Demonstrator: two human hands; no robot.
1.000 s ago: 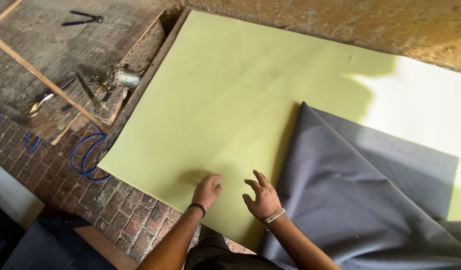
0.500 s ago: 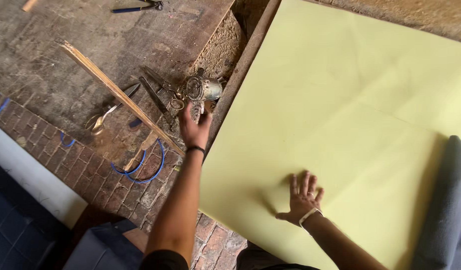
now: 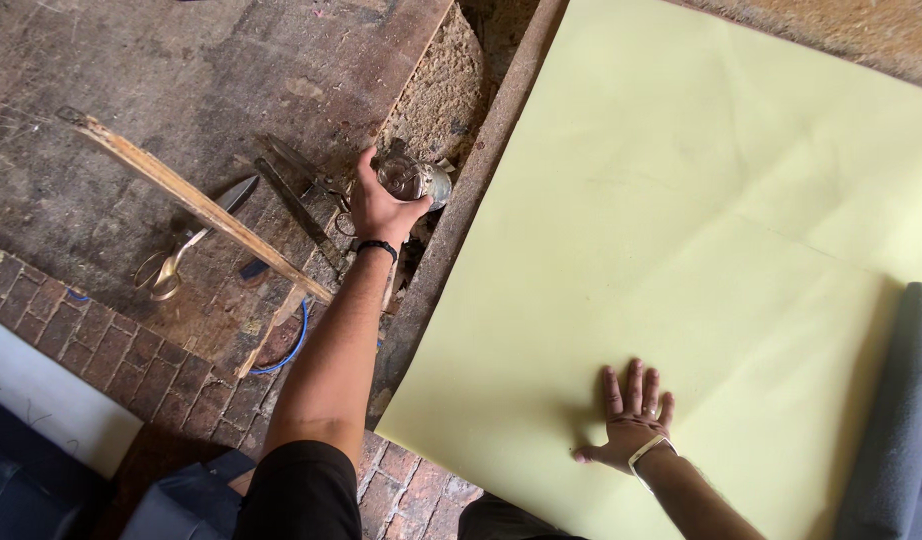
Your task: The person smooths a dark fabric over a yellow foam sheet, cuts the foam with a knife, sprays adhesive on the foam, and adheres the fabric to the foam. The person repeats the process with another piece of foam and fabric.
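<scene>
My left hand (image 3: 381,205) reaches out over the floor and grips a small shiny metal can (image 3: 413,180) lying beside a dark wooden beam (image 3: 461,215). My right hand (image 3: 631,415) lies flat, fingers spread, on a large pale yellow sheet (image 3: 701,220) spread on the ground. A grey cloth (image 3: 896,430) covers the sheet's right edge.
Left of the can lie large scissors (image 3: 186,245), a long wooden stick (image 3: 191,200), dark metal tools (image 3: 291,195) and a blue cord (image 3: 286,350) on worn brick and concrete. A patch of sawdust (image 3: 441,90) sits beyond the can. A white board (image 3: 41,395) is at lower left.
My left hand left the sheet, reached to the tools and closed on the metal can. My right hand stayed flat on the sheet. The view swung left, away from the grey cloth.
</scene>
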